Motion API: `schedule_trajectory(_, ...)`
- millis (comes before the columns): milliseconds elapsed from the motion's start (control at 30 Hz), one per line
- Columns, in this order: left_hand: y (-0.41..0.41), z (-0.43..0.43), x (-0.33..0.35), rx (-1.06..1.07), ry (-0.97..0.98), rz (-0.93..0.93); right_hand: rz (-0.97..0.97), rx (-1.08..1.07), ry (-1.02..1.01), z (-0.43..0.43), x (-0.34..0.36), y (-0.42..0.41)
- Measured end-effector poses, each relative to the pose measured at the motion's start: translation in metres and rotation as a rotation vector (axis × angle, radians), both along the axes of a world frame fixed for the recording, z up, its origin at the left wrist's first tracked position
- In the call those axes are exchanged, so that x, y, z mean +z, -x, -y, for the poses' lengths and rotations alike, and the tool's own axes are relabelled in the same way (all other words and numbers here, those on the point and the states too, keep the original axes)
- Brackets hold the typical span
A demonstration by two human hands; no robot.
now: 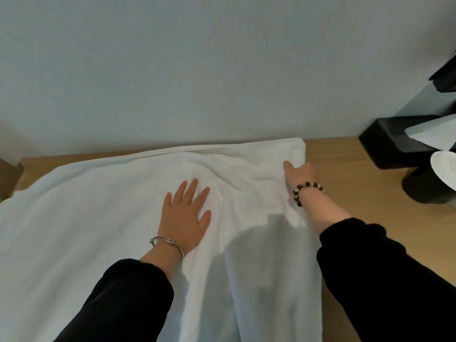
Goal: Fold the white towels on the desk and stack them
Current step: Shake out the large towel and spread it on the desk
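Observation:
A large white towel [98,218] lies spread over most of the wooden desk [345,174], wrinkled near its middle and hanging off the front edge. My left hand [185,213] presses flat on the towel's centre, fingers spread and straight. My right hand [299,172] grips the towel's right edge near the far right corner, thumb on top and fingers tucked under the cloth. Both arms wear black sleeves, with a metal bangle on the left wrist and a bead bracelet on the right.
A black tissue box [389,141] with a white tissue sticking out stands at the desk's far right. A dark round container [424,186] with a white lining sits just in front of it. A pale wall runs along the desk's back edge.

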State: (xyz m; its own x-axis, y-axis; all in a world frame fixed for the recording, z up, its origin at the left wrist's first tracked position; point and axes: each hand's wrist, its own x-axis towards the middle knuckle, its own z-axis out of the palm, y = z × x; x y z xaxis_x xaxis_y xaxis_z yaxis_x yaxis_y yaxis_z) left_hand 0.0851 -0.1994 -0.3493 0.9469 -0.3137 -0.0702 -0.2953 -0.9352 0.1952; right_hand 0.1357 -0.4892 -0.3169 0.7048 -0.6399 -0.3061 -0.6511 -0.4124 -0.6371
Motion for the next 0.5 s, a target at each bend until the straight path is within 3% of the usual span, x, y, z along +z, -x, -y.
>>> schedule_trajectory(100, -0.001, 0.000, 0.000, -0.007, -0.006, 0.003, -0.017, 0.155, 0.151, 0.014, -0.001, -0.003)
schedule_trajectory(200, -0.001, 0.000, 0.001, -0.023, -0.007, 0.002, 0.009, 0.130, 0.259, 0.045, 0.009, -0.018)
schedule_trajectory(367, -0.002, 0.000, -0.001, -0.031, 0.022, 0.007, 0.074, 0.036, 0.249, 0.043, -0.001, 0.001)
schedule_trajectory(500, -0.002, 0.000, 0.005, -0.028, 0.017, 0.022, -0.013, -0.028, 0.205, 0.021, -0.002, 0.072)
